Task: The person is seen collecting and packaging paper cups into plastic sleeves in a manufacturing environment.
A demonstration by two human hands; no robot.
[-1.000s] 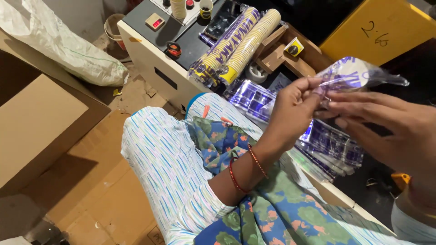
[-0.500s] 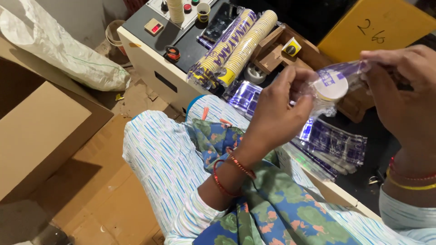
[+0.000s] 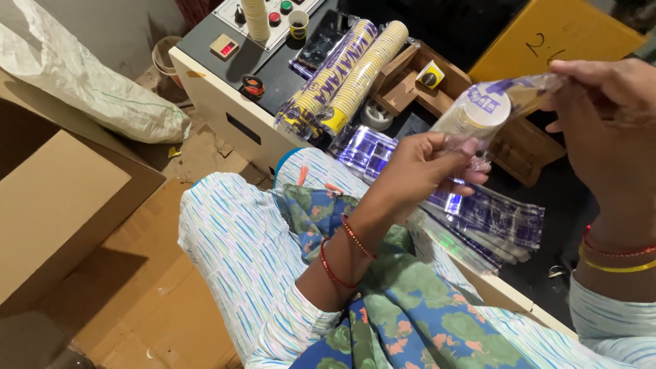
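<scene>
The left hand [image 3: 427, 171] gripped the open end of a clear printed sleeve [image 3: 509, 102] holding a cup stack [image 3: 475, 116]; the right hand [image 3: 605, 119] pinched its far end, above the worktop [image 3: 225, 102]. Beyond lay 2 wrapped cup stacks [image 3: 345, 75].

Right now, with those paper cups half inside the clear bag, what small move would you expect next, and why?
Probably the left hand pushes the stack of cups deeper, since the right hand pinches the clear printed sleeve at its far end and the stack's base faces out near the left fingers.
</scene>
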